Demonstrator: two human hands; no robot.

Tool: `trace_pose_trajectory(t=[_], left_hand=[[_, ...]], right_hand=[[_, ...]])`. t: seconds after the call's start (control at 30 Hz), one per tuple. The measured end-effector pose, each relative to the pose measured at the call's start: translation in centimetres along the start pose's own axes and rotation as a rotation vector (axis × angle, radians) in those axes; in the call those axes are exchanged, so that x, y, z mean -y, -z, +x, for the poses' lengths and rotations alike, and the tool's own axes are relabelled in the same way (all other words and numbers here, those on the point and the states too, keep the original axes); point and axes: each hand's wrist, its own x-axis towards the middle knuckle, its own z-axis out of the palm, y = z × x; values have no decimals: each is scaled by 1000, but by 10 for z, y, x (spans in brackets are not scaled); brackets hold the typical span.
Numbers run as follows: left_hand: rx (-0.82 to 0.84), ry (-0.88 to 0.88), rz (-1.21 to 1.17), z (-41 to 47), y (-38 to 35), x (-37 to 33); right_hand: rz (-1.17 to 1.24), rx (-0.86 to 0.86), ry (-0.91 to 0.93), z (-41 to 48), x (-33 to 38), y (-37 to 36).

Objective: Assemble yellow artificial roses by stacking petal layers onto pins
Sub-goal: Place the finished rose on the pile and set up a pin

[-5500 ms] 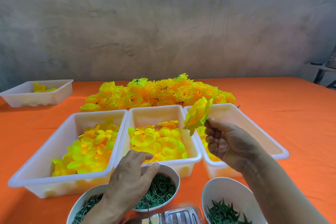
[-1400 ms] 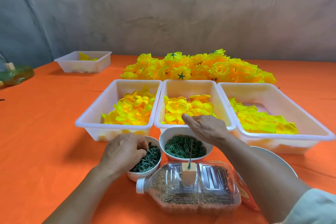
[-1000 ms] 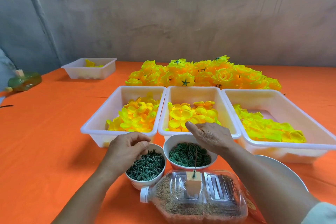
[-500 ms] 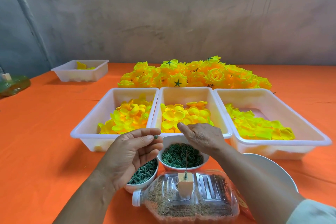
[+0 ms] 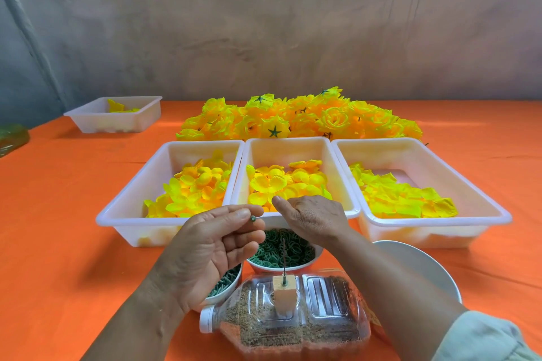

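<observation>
A small green pin point(image 5: 252, 218) is pinched between the thumb and the forefinger of the left hand point(image 5: 211, 249). The hand is held up with its palm turned toward the face and its other fingers loose. Only the end of the pin shows beyond the fingertips, probably so that it can be checked and turned before use.

The right hand point(image 5: 315, 218) is held back-up above the near rim of the middle tray point(image 5: 293, 149) and the bowl of green rings point(image 5: 296, 268). Its fingers are curled under, and whether something is held in them cannot be told.

Just in front of the bowls a bottle point(image 5: 322, 328) is laid on its side. It is filled with a grainy stuff, it seems for weight. On it a wooden block point(image 5: 284, 293) carries a thin upright spike point(image 5: 284, 255), which is bare. So a new rose is judged to be only at its beginning.

The pins bowl point(image 5: 223, 297) is half hidden under the left hand. The left tray point(image 5: 123, 215), the middle tray and the right tray point(image 5: 440, 221) are set side by side behind the bowls. Each holds yellow petal layers, apparently sorted by kind, so that they can be taken in order. The finished roses point(image 5: 299, 120) are heaped behind the trays, out of the working space.
</observation>
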Motion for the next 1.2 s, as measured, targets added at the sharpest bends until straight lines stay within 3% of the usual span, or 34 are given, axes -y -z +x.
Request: trace_pose_trajectory(t=[0.47, 1.2], left_hand=[[83, -142, 174, -17, -31, 1], [152, -196, 318, -26, -30, -6]], right_hand=[[-2, 13, 22, -7, 4, 7], [-45, 0, -7, -7, 6, 6]])
